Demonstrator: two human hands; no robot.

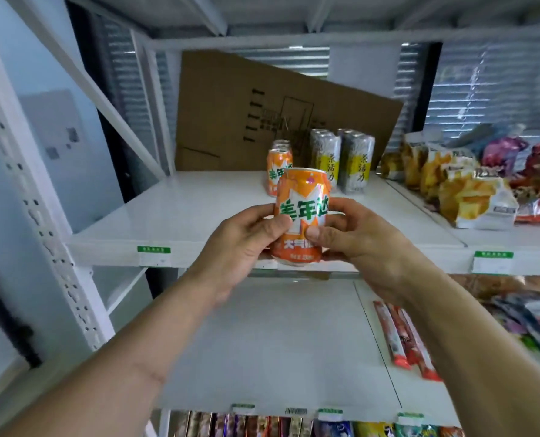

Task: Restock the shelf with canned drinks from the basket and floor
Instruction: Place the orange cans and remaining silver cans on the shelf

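At frame centre, the left hand (240, 247) and right hand (360, 244) both grip one upright orange can (300, 216), fingers curled round its sides, held in front of the white shelf (180, 209) edge. Above centre on the shelf stand more orange cans (276, 167) beside two rows of grey-yellow cans (341, 159), before a leaning cardboard sheet (230, 105).

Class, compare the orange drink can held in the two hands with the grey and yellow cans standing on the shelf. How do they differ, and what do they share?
The orange drink can is short and stout; the grey and yellow cans are taller and slimmer. The orange can is held off the white shelf, gripped by the left hand and right hand; the grey and yellow cans stand on it. All are upright, with labels facing the camera.
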